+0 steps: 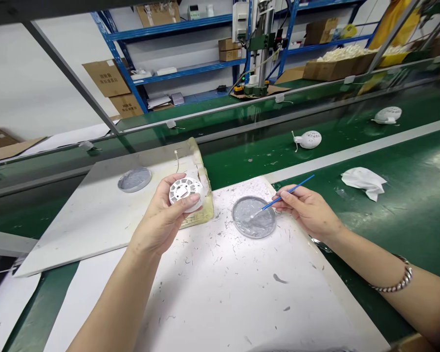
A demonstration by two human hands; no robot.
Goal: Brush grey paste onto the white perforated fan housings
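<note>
Left of the round dish of grey paste (pixel 254 236), the left hand (pixel 163 220) clamps a light, stiff, perforated white plastic disc (pixel 179 190) by its rim, while, right of the dish, the right hand (pixel 308 210) pinches a slender blue brush (pixel 300 184) whose tip touches the paste.

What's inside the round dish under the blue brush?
Grey paste fills the round dish, smeared in swirls, with the tip of the blue brush resting in it. The dish's floor is hidden under the paste.
</note>
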